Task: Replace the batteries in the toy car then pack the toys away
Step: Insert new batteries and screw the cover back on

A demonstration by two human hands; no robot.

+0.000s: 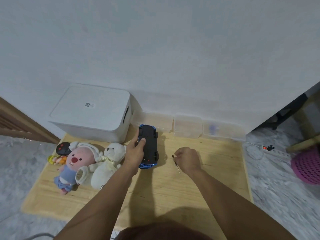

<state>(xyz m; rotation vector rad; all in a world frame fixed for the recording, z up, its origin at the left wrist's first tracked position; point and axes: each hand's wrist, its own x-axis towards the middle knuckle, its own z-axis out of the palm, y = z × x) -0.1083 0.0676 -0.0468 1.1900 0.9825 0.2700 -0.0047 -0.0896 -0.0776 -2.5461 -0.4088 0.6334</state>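
A blue toy car (150,148) lies upside down on the wooden table (173,187), its black underside and wheels facing up. My left hand (136,152) grips the car's left side, thumb on the underside. My right hand (187,159) is to the right of the car, fingers curled around a small screwdriver (175,163) whose tip points toward me over the table. A pink plush animal (72,167), a white teddy bear (108,165), a black toy (63,148) and a small yellow-orange doll (56,159) lie at the table's left.
A white lidded storage box (93,111) stands at the back left against the wall. Three clear plastic containers (187,126) line the back edge. On the floor to the right are a power strip (277,151) with a red light and a pink basket (306,167).
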